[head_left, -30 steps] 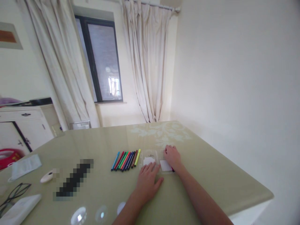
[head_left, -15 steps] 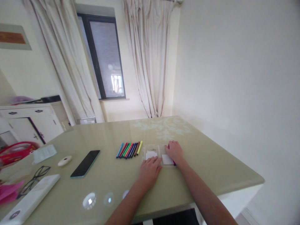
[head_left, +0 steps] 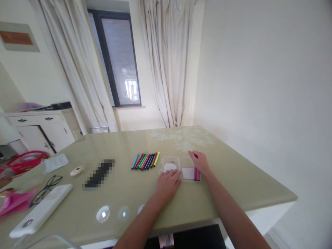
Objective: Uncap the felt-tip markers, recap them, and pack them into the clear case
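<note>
A clear plastic case (head_left: pixel 183 159) lies opened out flat on the table, with white card in both halves. My left hand (head_left: pixel 168 183) rests palm down at the near edge of its left half, fingers stretched out over the white card (head_left: pixel 169 167). Two purple felt-tip pens (head_left: pixel 197 174) lie side by side in the right half, beside another white card (head_left: pixel 187 173). My right hand (head_left: pixel 200 162) is closed around their far ends, which its curled fingers partly hide. Left of the case lies a row of several coloured felt-tip pens (head_left: pixel 145 161).
On the left of the table (head_left: pixel 124 193) are a pixelated dark phone (head_left: pixel 98 174), a small white oval object (head_left: pixel 76 171), a face mask (head_left: pixel 56 163), glasses (head_left: pixel 46 190) and a long white device (head_left: pixel 43 210). A wall (head_left: pixel 259 86) stands to the right.
The purple pens, mostly hidden before, now show in the case's right half beneath my right hand. That hand has shifted slightly right; my left hand stays at the case. The view has tilted slightly.
</note>
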### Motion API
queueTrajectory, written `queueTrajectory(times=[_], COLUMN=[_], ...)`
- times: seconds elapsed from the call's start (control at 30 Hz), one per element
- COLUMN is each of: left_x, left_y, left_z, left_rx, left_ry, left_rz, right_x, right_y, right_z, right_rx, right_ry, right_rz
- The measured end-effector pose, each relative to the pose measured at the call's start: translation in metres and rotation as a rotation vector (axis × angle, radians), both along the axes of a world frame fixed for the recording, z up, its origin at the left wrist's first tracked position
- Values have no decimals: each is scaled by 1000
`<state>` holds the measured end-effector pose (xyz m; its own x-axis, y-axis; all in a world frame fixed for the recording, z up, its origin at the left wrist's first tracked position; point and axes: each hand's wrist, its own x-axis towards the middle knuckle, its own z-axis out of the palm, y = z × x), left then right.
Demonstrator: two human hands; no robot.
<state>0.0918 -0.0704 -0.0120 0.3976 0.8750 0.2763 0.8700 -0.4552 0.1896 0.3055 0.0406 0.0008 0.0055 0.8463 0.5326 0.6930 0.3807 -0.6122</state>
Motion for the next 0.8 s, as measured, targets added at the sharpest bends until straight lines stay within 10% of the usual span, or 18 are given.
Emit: queueTrajectory(times=[0.37,0.57,0.8], left_x=[2,19,-5], left_y=[-7,2,50], left_z=[-3,5,18], left_rx=[119,508,386], left_ry=[23,34,144], left_rz=[-19,99,410], right_x=[7,-75,-76], right_y=[-14,-41,-35], right_z=[22,34,14], right_rx=[219,277,13], right_ry=[436,233,190], right_rz=[-263,7,130])
